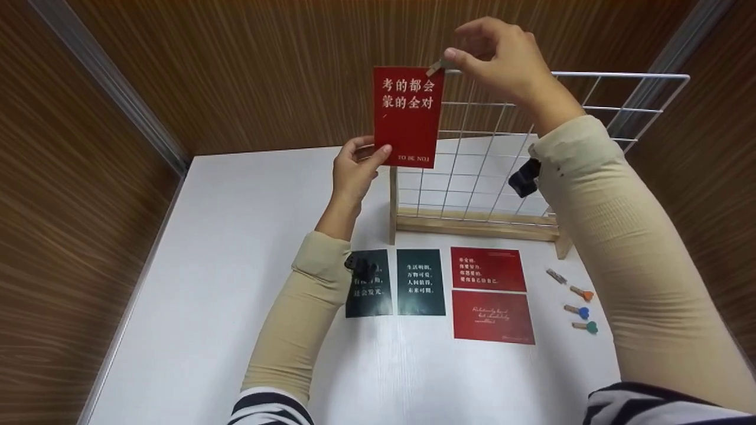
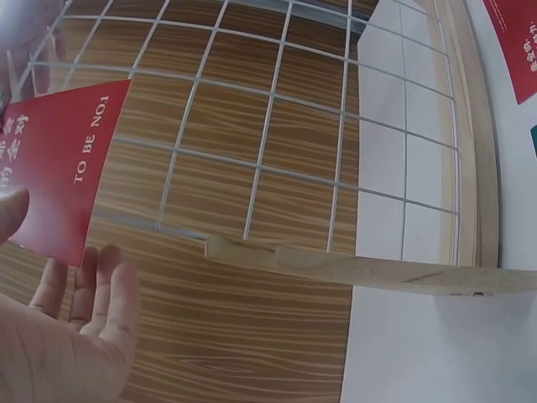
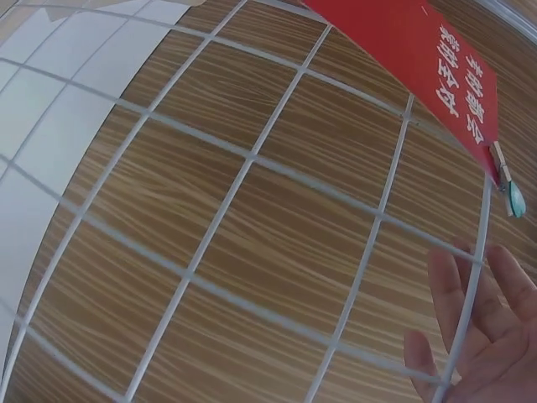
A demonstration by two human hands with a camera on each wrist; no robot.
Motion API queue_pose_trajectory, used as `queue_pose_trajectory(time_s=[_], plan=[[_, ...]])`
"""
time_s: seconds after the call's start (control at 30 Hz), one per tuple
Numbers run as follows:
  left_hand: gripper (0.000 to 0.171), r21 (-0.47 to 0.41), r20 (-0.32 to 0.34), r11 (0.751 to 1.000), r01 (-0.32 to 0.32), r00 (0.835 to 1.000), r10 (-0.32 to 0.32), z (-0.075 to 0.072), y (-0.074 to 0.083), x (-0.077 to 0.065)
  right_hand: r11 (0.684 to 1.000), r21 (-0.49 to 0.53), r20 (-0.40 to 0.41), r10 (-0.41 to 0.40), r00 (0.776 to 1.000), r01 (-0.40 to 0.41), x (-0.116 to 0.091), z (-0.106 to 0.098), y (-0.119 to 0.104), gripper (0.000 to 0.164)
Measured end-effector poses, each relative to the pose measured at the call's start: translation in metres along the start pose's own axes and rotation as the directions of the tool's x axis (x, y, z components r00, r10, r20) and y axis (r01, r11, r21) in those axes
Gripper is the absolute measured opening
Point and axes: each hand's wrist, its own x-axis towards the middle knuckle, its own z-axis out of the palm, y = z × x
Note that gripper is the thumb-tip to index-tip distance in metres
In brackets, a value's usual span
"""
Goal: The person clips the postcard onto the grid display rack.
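Note:
My left hand [image 1: 354, 171] pinches a red card [image 1: 407, 133] with white lettering near its lower left corner, thumb in front and fingers behind. The card stands upright at the left end of a white wire grid rack [image 1: 620, 74]. A small wooden clothespin [image 1: 434, 68] with a green end [image 3: 516, 200] grips the card's upper right corner at the grid's top wire. Right beside that clip is my right hand [image 1: 502, 59], thumb tip close to its end and index finger lifted apart from the thumb. In the right wrist view its fingers [image 3: 487, 311] are spread around the grid's edge.
On the white table [image 1: 248, 265] lie two dark green cards [image 1: 420, 301] and two red cards [image 1: 493, 324]. To their right are several clothespins, among them an orange one [image 1: 582, 293] and a blue one [image 1: 577, 311]. The rack has a wooden base [image 1: 472, 227]. Wood-grain panels [image 1: 266, 77] enclose the table.

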Motion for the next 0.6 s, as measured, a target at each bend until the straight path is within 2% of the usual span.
queue_pose_trajectory(time_s=[0.17, 0.37, 0.6], plan=[[0.052, 0.044, 0.015, 0.998, -0.040, 0.999, 0.039, -0.008, -0.003, -0.002, 1.000, -0.005, -0.030, 0.001, 1.000, -0.001, -0.005, -0.007, 0.007, 0.062], [0.069, 0.113, 0.036, 0.993, -0.025, 0.999, 0.021, -0.021, -0.006, -0.003, 0.998, -0.056, -0.102, -0.026, 0.994, 0.021, -0.014, -0.014, 0.017, 0.070], [0.076, 0.191, 0.040, 0.981, -0.014, 0.999, 0.007, -0.035, -0.013, -0.004, 0.991, -0.131, -0.148, -0.056, 0.987, 0.036, -0.025, -0.018, 0.027, 0.072]])
